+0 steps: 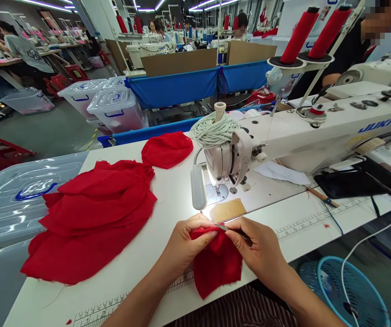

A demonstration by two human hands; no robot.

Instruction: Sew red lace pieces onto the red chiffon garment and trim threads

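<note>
Left hand [185,245]: clenched, thumb and fingers pinching the top edge of the small red cloth piece [218,268].
Right hand [262,250]: closed round a slim metal tool [222,226] (snips or tweezers, too small to tell), its tip touching the cloth's top edge.
Cloth position: at the near edge of the table [168,200], between both hands, lower part hanging over that edge.
Brown card [228,210]: just beyond the hands, below the sewing machine [318,131] head.
Red fabric pile [93,213]: left half of the table, reaching its left edge.
Folded red piece [167,149]: near the far edge, beside the coiled cord [214,129].
</note>
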